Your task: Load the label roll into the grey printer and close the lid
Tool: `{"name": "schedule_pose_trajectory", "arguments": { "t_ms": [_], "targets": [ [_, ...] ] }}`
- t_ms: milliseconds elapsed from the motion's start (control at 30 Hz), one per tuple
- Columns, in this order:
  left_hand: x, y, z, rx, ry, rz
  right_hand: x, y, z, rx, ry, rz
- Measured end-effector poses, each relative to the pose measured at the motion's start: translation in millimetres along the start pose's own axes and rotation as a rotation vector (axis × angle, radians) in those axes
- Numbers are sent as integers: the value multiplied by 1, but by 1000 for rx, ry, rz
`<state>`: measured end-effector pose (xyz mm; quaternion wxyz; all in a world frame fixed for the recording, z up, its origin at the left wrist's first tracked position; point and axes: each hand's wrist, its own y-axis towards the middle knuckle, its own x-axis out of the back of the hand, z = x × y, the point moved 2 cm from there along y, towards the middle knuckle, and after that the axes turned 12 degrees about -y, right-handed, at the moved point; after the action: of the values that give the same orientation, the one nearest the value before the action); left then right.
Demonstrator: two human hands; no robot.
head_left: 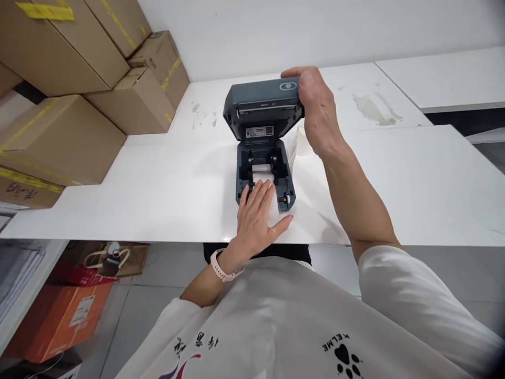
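Note:
A dark grey label printer stands on the white table near its front edge, its lid tilted up. My right hand grips the right side of that lid, thumb on the front and fingers behind. Inside the printer sits a small roll of white label paper, and a strip of it runs toward me over the front. My left hand lies flat on this strip, fingers stretched out and thumb apart, covering much of the printer's front. A pink band circles the left wrist.
Cardboard boxes with yellow tape are stacked at the table's left. The white table meets a wall at the back. A crumpled white sheet lies right of the printer. On the floor at left stand an orange box and a bag.

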<state>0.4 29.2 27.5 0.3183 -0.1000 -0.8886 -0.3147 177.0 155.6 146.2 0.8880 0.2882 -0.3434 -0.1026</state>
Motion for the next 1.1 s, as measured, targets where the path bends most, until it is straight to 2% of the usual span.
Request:
{"name": "schedule_pose_trajectory", "arguments": {
  "t_ms": [67, 167, 400, 567, 700, 900, 967, 1000, 1100],
  "targets": [
    [-1, 3, 2, -9, 55, 108, 1, 11, 0, 1, 1, 11],
    [2, 5, 7, -17, 110, 182, 0, 20, 0, 21, 62, 1],
    [7, 1, 2, -45, 186, 221, -2, 22, 1, 13, 136, -44],
    [20, 13, -1, -10, 82, 262, -3, 28, -5, 13, 195, -30],
    [33, 23, 0, 33, -52, 273, -8, 55, -18, -92, 202, 13],
    [42, 16, -1, 101, -192, 318, -15, 100, -24, -332, 230, 162],
    [48, 17, 2, 130, -336, 286, -14, 99, -22, -389, 243, 147],
    [52, 18, 5, 158, -405, 223, -12, 94, -20, -378, 235, 93],
    [62, 28, 24, 243, -447, -82, -3, 54, -13, -166, 114, -225]
  ]
}}
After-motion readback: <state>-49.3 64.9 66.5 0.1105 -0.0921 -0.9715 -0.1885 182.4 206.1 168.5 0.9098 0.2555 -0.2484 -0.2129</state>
